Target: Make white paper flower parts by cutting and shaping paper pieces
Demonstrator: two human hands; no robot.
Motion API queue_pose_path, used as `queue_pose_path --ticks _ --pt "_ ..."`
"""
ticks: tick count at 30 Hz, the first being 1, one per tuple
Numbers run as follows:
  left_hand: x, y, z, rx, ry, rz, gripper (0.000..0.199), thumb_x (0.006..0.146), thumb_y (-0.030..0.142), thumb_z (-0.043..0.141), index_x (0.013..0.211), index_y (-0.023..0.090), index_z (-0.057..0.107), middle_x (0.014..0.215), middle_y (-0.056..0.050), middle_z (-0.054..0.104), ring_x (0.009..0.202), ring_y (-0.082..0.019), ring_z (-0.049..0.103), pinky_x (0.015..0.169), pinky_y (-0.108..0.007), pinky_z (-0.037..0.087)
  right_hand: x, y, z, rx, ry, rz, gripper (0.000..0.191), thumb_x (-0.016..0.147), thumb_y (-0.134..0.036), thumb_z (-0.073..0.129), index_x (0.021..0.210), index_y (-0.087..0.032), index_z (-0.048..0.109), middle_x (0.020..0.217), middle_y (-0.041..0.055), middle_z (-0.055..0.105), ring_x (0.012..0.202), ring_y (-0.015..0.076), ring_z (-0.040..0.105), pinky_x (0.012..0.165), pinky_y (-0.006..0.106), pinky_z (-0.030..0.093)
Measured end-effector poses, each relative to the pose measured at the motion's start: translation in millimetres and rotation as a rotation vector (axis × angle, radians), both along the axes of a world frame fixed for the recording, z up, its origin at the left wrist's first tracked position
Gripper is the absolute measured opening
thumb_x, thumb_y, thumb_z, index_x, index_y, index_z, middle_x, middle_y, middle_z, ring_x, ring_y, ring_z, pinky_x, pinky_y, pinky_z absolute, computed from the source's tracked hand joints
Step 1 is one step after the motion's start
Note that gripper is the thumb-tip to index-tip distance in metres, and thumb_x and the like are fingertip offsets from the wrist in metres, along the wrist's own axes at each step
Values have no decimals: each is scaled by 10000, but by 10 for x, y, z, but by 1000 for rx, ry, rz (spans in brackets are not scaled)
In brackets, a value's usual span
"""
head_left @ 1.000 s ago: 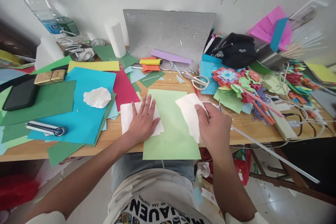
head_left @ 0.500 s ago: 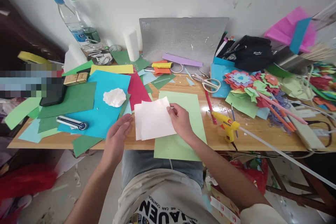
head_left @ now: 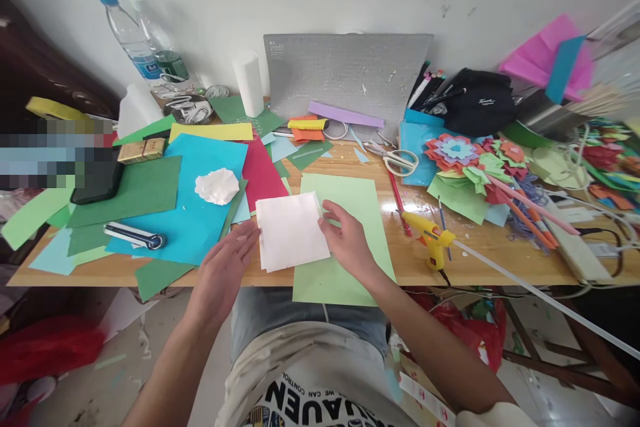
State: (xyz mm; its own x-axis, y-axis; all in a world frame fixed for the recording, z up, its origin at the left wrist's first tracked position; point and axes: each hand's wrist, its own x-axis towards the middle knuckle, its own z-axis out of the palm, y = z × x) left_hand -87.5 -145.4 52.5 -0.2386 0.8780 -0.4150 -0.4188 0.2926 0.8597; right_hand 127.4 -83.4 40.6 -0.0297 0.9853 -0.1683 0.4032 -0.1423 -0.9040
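A small stack of white paper (head_left: 293, 232) lies near the front edge, partly over a light green sheet (head_left: 350, 213). At its left edge my left hand (head_left: 226, 265) is open, fingers stretched flat and fingertips against or very near the paper. On the other side my right hand (head_left: 347, 240) has its fingers apart, the tips at the paper's right edge without a pinch. A crumpled white piece (head_left: 217, 187) rests on the blue sheet (head_left: 200, 153) to the left.
The wooden table (head_left: 270, 275) also carries a stapler (head_left: 135, 235), scissors (head_left: 400, 160) and a yellow glue gun (head_left: 430, 233) at the right. Paper flowers (head_left: 456, 152) lie further right. Bottles (head_left: 131, 40) and a grey mat (head_left: 345, 73) stand behind.
My right hand has let go of the white paper's corner and its fingers have spread. The raised corner now lies lower. My left hand has moved right, up to the paper's left edge.
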Motion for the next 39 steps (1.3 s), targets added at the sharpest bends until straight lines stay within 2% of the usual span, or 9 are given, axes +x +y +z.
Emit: queue_pose_path --ticks 5,9,13,17,23,27,31,35,39 --pt "7 -21 -20 -16 114 -85 484 838 413 626 1250 159 635 1428 -148 572 1319 -322 544 1099 -479 456 28 -25 -9 123 -176 119 437 899 -290 552 1319 -171 574 1328 127 633 1193 246 617 1002 401 526" --pt "-53 102 -66 155 780 -96 521 851 451 618 1311 208 587 1353 -128 606 1201 -288 600 981 -429 514 76 -34 41 347 -523 192 367 901 -262 567 1243 -136 609 1299 154 612 1234 284 556 1041 422 461" --pt "-125 304 -164 143 1207 -247 410 901 441 523 1177 165 652 1063 -111 692 787 -207 656 764 -363 532 83 43 56 230 -714 197 238 909 -333 586 1036 -156 683 1030 114 666 1022 270 618 824 368 498" --pt "-89 377 -299 128 1315 -305 393 899 432 526 1150 157 652 915 -84 702 747 -216 649 720 -344 503 32 179 -25 151 -753 212 167 889 -324 601 878 -186 693 909 76 673 930 256 615 732 336 450" --pt "-1 288 -251 47 1185 -265 404 858 420 597 1164 163 654 1029 -113 726 901 -267 683 819 -396 520 13 254 -86 130 -682 156 144 889 -292 589 874 -180 679 923 71 671 840 210 613 709 315 418" --pt "-5 167 -52 -16 544 -119 519 754 454 749 1174 166 651 1255 -141 677 1161 -317 644 928 -417 540 -14 213 -81 105 -709 148 205 859 -355 647 911 -158 671 935 95 662 858 242 614 716 337 416" --pt "-19 114 107 -72 11 -36 495 655 355 848 1056 120 680 1292 -173 653 1180 -349 635 907 -449 573 -26 186 -118 107 -659 152 154 860 -323 639 870 -170 657 915 83 652 856 235 599 727 337 415" --pt "-22 197 86 -100 -65 -96 480 654 302 860 1059 97 705 1194 -171 697 1068 -272 674 904 -386 565 -4 186 -177 138 -598 147 137 848 -306 646 868 -171 655 924 79 653 861 230 588 774 347 424" --pt "-11 336 -53 -82 115 -230 571 692 399 831 1167 115 687 1099 -134 720 817 -169 657 696 -274 524 5 179 -214 158 -577 139 134 845 -301 640 875 -170 647 920 83 646 893 251 579 787 365 432"
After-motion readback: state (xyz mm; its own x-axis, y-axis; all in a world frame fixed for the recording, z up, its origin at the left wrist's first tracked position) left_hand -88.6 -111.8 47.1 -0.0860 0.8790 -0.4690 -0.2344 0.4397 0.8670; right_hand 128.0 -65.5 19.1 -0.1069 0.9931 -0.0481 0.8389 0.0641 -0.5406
